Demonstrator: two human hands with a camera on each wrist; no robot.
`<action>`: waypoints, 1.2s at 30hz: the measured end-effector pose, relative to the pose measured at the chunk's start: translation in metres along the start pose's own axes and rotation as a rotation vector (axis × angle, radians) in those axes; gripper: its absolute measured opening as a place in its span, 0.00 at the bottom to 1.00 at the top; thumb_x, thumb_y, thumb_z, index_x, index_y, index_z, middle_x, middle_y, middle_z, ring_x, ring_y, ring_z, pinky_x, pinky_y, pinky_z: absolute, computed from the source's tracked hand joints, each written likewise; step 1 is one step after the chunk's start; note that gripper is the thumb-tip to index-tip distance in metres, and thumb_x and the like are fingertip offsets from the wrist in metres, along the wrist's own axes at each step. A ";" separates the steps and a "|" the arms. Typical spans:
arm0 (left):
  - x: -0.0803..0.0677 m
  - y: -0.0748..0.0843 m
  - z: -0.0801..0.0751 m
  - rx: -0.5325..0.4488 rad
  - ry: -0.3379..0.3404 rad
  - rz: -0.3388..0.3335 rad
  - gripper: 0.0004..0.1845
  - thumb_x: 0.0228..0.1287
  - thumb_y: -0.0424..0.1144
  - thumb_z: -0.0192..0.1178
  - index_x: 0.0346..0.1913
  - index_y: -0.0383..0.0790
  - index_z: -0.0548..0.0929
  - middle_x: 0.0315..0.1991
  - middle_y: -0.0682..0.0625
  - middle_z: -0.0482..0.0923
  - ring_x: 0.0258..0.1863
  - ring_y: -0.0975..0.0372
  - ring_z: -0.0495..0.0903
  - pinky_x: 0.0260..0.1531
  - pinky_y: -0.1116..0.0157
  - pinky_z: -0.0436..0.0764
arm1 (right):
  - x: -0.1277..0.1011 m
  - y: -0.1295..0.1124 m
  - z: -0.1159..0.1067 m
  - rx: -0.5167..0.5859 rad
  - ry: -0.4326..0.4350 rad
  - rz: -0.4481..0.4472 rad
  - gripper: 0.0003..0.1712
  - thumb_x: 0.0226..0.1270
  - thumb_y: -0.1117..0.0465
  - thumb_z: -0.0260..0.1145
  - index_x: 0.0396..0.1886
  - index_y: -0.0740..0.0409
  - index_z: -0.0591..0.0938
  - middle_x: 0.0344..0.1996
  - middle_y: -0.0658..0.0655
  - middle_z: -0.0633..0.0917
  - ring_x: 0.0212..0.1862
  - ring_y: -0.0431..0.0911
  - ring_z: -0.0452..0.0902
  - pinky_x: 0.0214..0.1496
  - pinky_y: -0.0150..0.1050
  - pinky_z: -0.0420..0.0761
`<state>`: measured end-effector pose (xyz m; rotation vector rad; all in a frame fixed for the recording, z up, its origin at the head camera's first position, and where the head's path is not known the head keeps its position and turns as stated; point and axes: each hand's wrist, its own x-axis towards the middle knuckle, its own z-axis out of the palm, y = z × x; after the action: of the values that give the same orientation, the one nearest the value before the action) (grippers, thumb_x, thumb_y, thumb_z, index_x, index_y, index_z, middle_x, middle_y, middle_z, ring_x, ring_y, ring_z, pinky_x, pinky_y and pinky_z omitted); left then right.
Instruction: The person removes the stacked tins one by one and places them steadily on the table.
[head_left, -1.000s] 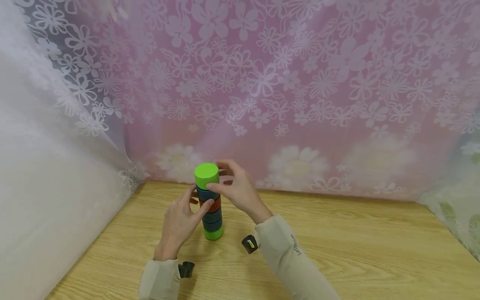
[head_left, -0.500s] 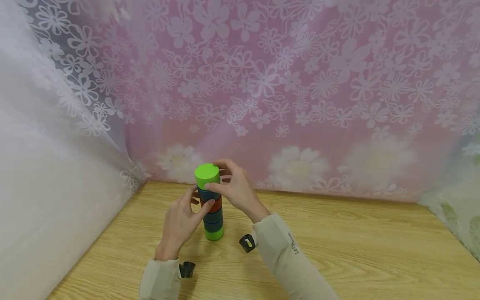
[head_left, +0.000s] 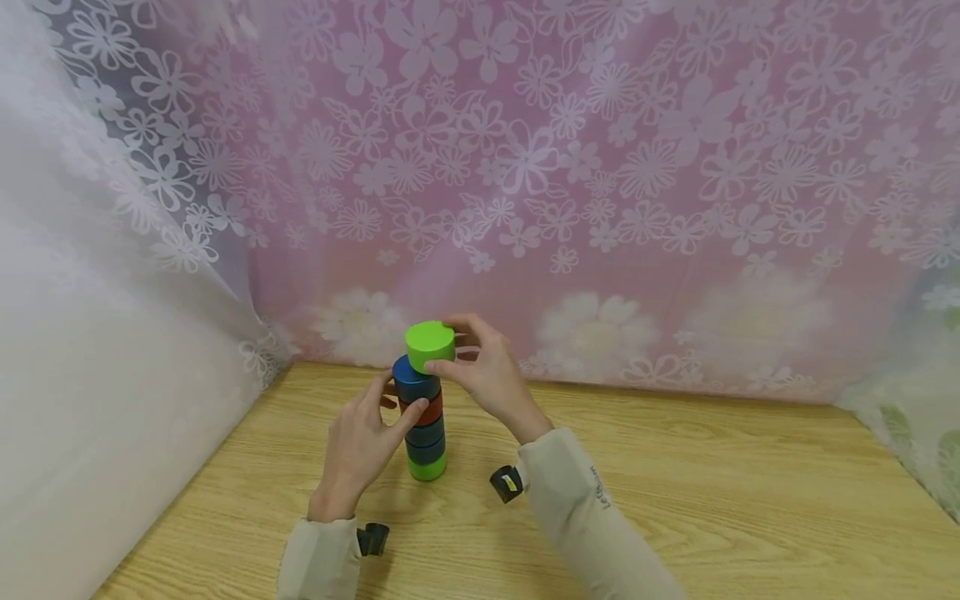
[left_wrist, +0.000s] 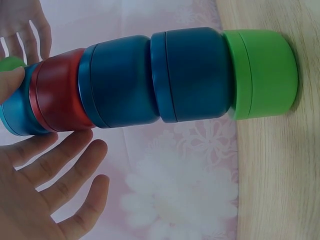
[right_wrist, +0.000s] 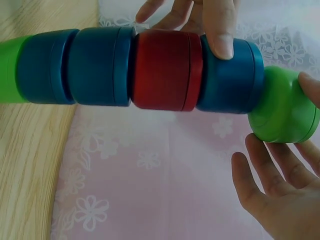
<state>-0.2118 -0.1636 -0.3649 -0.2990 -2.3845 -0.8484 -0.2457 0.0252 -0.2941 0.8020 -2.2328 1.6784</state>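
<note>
Small round lidded tins stand stacked on the table. From the bottom come a green tin (left_wrist: 270,75), two blue tins (left_wrist: 197,75) (left_wrist: 122,82), a red tin (head_left: 430,410) and a top blue tin (head_left: 415,383). My left hand (head_left: 362,446) grips the stack near its top, thumb on the top blue tin and fingertips by the red one. My right hand (head_left: 491,379) holds another green tin (head_left: 431,346) between thumb and fingers. That tin is tilted and offset to the right over the stack; whether it still touches the blue lid, I cannot tell.
The wood-grain table (head_left: 675,492) stretches off to the right. A pink flowered curtain (head_left: 585,167) hangs along its back edge, and a white sheet (head_left: 97,333) closes the left side. A dark camera mount (head_left: 507,483) sits by the right cuff.
The upper green tin has moved off-centre to the right in my right hand, uncovering the top blue tin's lid. My left hand has stayed on the stack.
</note>
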 end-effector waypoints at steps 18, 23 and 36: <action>0.000 0.001 0.001 0.005 -0.010 -0.026 0.33 0.67 0.52 0.69 0.65 0.31 0.77 0.41 0.40 0.86 0.30 0.55 0.82 0.25 0.58 0.80 | -0.009 0.010 -0.017 -0.007 0.043 0.018 0.31 0.60 0.66 0.77 0.63 0.63 0.78 0.55 0.60 0.82 0.54 0.57 0.80 0.59 0.54 0.79; 0.000 0.000 0.001 0.003 -0.003 -0.016 0.32 0.67 0.51 0.69 0.64 0.31 0.77 0.41 0.41 0.86 0.29 0.55 0.82 0.25 0.58 0.80 | -0.012 0.012 -0.024 -0.016 0.056 0.034 0.31 0.60 0.66 0.77 0.63 0.62 0.78 0.55 0.60 0.82 0.54 0.55 0.80 0.59 0.51 0.79; 0.000 0.000 0.000 0.008 -0.007 -0.020 0.32 0.67 0.52 0.69 0.64 0.32 0.78 0.41 0.39 0.85 0.31 0.53 0.83 0.26 0.57 0.81 | -0.018 0.022 -0.037 -0.037 0.070 0.048 0.30 0.59 0.67 0.78 0.62 0.62 0.79 0.55 0.61 0.82 0.53 0.56 0.80 0.59 0.55 0.79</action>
<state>-0.2117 -0.1632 -0.3651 -0.2759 -2.4009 -0.8480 -0.2482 0.0696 -0.3090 0.6761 -2.2458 1.6549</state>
